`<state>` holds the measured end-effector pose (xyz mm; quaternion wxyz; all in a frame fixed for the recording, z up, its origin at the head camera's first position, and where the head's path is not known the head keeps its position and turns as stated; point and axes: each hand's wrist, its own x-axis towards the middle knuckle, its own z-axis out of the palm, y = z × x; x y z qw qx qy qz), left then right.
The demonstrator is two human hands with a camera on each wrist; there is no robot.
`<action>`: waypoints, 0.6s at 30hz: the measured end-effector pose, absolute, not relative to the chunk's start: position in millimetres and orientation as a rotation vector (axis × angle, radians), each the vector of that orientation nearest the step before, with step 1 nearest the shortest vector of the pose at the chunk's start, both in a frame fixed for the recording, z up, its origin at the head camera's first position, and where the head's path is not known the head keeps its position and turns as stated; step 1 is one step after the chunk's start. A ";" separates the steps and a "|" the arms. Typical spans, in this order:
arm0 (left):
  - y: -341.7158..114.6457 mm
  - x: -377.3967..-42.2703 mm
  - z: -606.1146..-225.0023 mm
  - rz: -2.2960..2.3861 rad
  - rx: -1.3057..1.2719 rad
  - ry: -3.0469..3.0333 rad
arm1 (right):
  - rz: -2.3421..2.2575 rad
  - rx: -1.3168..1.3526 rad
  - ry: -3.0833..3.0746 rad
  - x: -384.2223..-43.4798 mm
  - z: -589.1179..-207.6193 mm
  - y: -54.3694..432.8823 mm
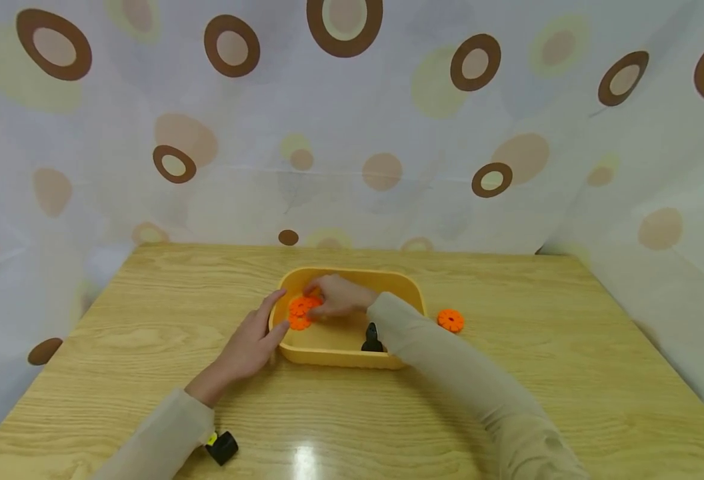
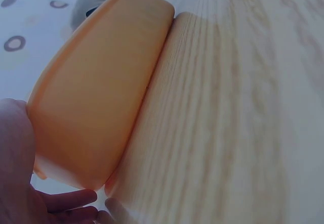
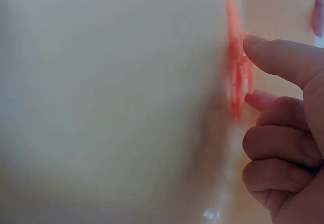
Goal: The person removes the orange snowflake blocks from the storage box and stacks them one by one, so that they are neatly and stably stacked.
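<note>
My left hand (image 1: 254,344) holds the left end of a yellow plastic bin (image 1: 346,360), its thumb over the rim. In the left wrist view, fingers (image 2: 68,199) lie by the bin's lower corner. Inside the bin, my right hand (image 1: 341,295) reaches to the left end. Its thumb and index finger pinch at orange notched discs (image 1: 300,323), seen edge-on in the right wrist view as stacked orange pieces (image 3: 235,67). The other right fingers are curled. A black object (image 1: 373,339) stands in the bin near its front wall, partly behind the right sleeve.
Another orange notched disc (image 1: 451,321) lies on the wooden table (image 1: 568,373), right of the bin. A small black device with a yellow tag (image 1: 223,448) is by the left sleeve. A patterned white cloth (image 1: 352,133) hangs behind and beside the table.
</note>
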<state>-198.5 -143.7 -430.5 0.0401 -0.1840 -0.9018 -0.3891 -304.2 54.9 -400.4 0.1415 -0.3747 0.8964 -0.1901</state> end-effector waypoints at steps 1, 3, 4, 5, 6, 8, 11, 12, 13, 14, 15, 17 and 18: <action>-143.5 -198.9 -429.9 -1.193 -0.566 -2.761 | -0.546 -1.077 2.587 -304.6 -400.1 55.0; -142.9 -199.9 -428.7 -1.191 -0.567 -2.763 | -0.527 -1.083 2.592 -306.1 -400.3 55.6; -142.6 -200.3 -428.1 -1.189 -0.569 -2.763 | -0.519 -1.089 2.595 -306.7 -400.4 56.1; -142.3 -200.5 -427.7 -1.188 -0.570 -2.765 | -0.515 -1.098 2.600 -307.1 -400.4 56.5; -142.1 -200.6 -427.3 -1.189 -0.572 -2.765 | -0.509 -1.108 2.605 -307.1 -400.4 56.9; -141.9 -200.8 -427.2 -1.187 -0.579 -2.761 | -0.498 -1.138 2.617 -306.5 -400.2 57.5; -141.7 -200.9 -428.5 -1.191 -0.594 -2.747 | -0.502 -1.164 2.621 -305.1 -400.5 57.5; -141.9 -200.6 -429.0 -1.196 -0.596 -2.744 | -0.503 -1.169 2.616 -304.7 -400.8 57.1; -142.1 -200.2 -429.6 -1.198 -0.594 -2.744 | -0.507 -1.169 2.611 -304.3 -401.1 56.8; -142.4 -199.7 -430.1 -1.201 -0.588 -2.747 | -0.507 -1.166 2.608 -304.1 -401.7 56.5; -142.4 -199.3 -430.6 -1.203 -0.581 -2.751 | -0.513 -1.157 2.603 -304.0 -402.4 56.2; -142.6 -198.2 -430.8 -1.200 -0.564 -2.762 | -0.536 -1.140 2.592 -304.0 -403.4 55.6; -142.5 -197.8 -430.7 -1.201 -0.557 -2.768 | -0.548 -1.124 2.589 -304.1 -403.9 55.6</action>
